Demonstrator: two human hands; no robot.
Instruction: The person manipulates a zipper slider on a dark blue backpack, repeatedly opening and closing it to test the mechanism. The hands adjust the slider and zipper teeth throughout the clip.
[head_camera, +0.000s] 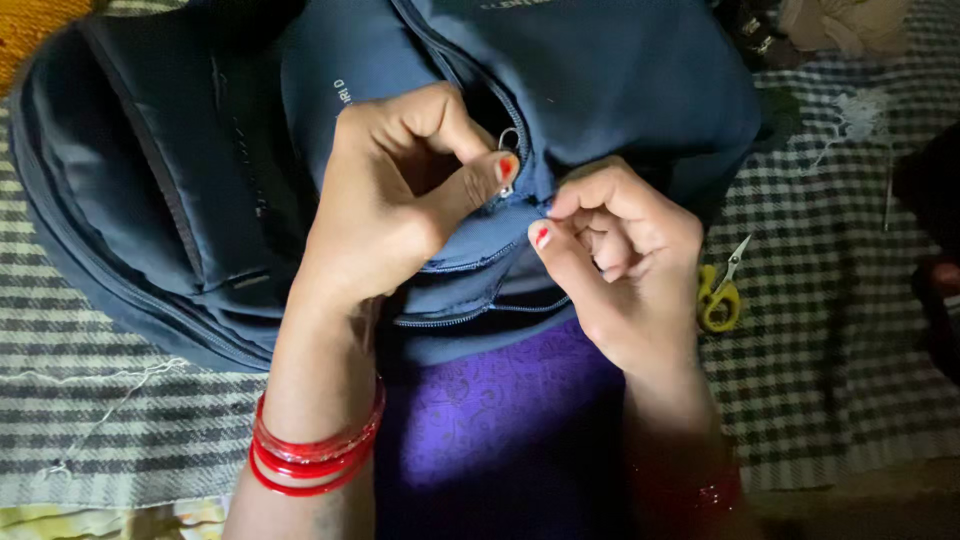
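Observation:
A dark blue backpack (170, 190) lies across my lap and the bedding, its zip line running down the middle. My left hand (400, 190) pinches the fabric beside the small metal zip pull (508, 140), thumb pressed on the seam. My right hand (620, 260) grips the blue fabric just right of the zip, fingers curled tight, thumb towards the left hand. Both hands sit close together on the same stretch of zip. Whether a needle is held is too small to tell.
Small yellow-handled scissors (722, 290) lie on the checked cloth (840, 330) to the right. Loose white thread (850, 115) lies at the upper right, more thread (110, 400) at the lower left. Purple patterned fabric (500, 420) covers my lap. Red bangles (315, 455) circle my left wrist.

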